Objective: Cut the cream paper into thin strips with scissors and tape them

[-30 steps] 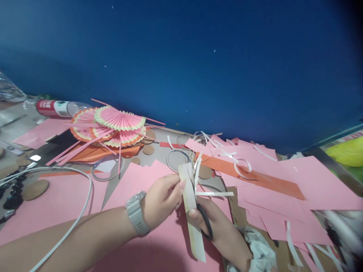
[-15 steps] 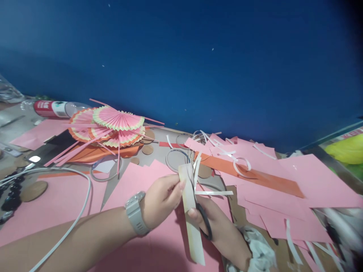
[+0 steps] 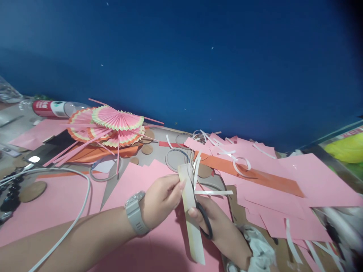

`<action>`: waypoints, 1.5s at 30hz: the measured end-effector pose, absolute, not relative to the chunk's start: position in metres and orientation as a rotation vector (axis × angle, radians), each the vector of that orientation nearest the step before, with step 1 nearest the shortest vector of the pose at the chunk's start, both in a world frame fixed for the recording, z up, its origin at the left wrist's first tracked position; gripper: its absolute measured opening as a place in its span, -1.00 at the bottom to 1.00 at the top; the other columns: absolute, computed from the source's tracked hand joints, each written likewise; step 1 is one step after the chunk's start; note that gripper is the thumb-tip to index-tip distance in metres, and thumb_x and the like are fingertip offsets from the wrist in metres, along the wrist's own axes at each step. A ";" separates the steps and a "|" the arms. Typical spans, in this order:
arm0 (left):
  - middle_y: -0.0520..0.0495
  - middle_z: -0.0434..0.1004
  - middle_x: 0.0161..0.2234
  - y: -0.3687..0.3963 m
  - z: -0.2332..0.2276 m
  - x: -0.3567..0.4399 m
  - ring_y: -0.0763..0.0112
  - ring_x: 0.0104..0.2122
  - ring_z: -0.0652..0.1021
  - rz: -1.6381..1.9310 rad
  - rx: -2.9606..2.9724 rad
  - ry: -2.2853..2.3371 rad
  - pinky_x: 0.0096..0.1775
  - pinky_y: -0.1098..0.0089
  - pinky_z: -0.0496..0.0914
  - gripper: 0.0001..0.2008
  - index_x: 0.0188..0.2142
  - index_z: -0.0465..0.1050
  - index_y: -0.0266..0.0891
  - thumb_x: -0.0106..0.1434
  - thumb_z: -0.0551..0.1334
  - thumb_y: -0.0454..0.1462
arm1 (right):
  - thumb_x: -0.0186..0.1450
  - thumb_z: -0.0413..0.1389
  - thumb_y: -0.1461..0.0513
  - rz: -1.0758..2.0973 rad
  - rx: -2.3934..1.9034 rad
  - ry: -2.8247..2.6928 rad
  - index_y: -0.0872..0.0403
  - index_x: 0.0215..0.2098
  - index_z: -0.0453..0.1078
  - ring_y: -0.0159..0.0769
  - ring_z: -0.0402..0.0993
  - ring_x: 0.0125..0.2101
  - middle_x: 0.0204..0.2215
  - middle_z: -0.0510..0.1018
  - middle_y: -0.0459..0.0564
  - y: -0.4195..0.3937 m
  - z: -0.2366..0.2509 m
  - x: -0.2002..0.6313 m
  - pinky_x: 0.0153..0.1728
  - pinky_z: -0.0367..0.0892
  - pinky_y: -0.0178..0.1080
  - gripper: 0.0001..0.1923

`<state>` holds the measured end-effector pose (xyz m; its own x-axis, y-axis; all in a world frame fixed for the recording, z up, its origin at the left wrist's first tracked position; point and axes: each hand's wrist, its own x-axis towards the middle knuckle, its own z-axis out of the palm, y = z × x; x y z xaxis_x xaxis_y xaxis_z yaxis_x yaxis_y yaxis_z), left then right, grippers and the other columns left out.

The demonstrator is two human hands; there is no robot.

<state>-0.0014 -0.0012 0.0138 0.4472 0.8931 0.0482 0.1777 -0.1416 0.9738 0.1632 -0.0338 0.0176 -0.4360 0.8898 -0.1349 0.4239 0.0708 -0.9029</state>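
My left hand point(image 3: 160, 202), with a grey watch point(image 3: 135, 213) on the wrist, pinches a long cream paper strip point(image 3: 190, 219) held upright over the pink sheets. My right hand point(image 3: 219, 226) grips black-handled scissors point(image 3: 204, 223) whose blades run up along the strip's right edge. Thin white slivers point(image 3: 214, 192) hang off the strip near the blades. Whether the blades are apart I cannot tell.
Pleated pink paper fans point(image 3: 113, 126) lie at the back left on orange paper. Pink sheets point(image 3: 297, 181), an orange strip point(image 3: 255, 175), cardboard discs point(image 3: 33, 190), a white cable point(image 3: 82, 204), a bottle point(image 3: 53, 108) and wire rings point(image 3: 176, 158) cover the table below a blue wall.
Hands, strip and scissors hold almost the same pose. The view has drifted slightly.
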 end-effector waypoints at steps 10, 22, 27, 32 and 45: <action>0.10 0.15 -0.55 0.001 0.012 -0.002 0.50 -0.53 0.22 0.838 1.706 0.955 -0.45 0.47 0.18 -0.68 -0.51 0.15 -0.23 0.35 -0.10 -0.20 | 0.33 -0.08 0.06 1.357 -1.325 -1.874 0.01 -0.41 0.30 -0.17 0.39 -0.38 -0.50 0.42 -0.05 -0.034 0.021 0.163 -0.42 0.34 -0.24 -0.73; 0.10 0.15 -0.55 0.001 0.011 -0.002 0.51 -0.53 0.23 0.821 1.706 0.941 -0.44 0.48 0.19 -0.69 -0.50 0.18 -0.24 0.35 -0.08 -0.21 | 0.33 -0.08 0.06 1.315 -1.341 -1.882 -0.06 -0.38 0.32 -0.16 0.39 -0.34 -0.45 0.44 -0.08 -0.036 0.021 0.165 -0.36 0.35 -0.20 -0.77; 0.09 0.16 -0.54 0.001 0.012 -0.002 0.51 -0.52 0.22 0.819 1.714 0.932 -0.43 0.48 0.18 -0.70 -0.50 0.17 -0.24 0.35 -0.09 -0.23 | 0.34 -0.08 0.08 1.350 -1.339 -1.848 -0.04 -0.40 0.32 -0.19 0.40 -0.38 -0.48 0.45 -0.07 -0.036 0.021 0.164 -0.40 0.35 -0.23 -0.76; 0.09 0.16 -0.53 0.002 0.012 -0.002 0.51 -0.50 0.23 0.807 1.708 0.913 -0.41 0.48 0.19 -0.71 -0.49 0.17 -0.24 0.35 -0.10 -0.25 | 0.34 -0.10 0.06 1.353 -1.342 -1.867 -0.02 -0.39 0.32 -0.19 0.41 -0.39 -0.48 0.47 -0.08 -0.035 0.022 0.163 -0.39 0.36 -0.23 -0.73; 0.09 0.20 -0.52 0.002 0.010 -0.002 0.52 -0.50 0.25 0.798 1.726 0.894 -0.41 0.48 0.20 -0.70 -0.49 0.18 -0.24 0.36 -0.10 -0.25 | 0.34 -0.09 0.03 1.339 -1.272 -1.841 0.04 -0.36 0.33 -0.20 0.41 -0.37 -0.44 0.48 -0.04 -0.034 0.022 0.163 -0.33 0.37 -0.25 -0.70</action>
<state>-0.0017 0.0024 0.0103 0.5100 0.8540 0.1029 0.1984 -0.2332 0.9520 0.1631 -0.0341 0.0218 -0.4181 0.9022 -0.1063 0.3792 0.0670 -0.9229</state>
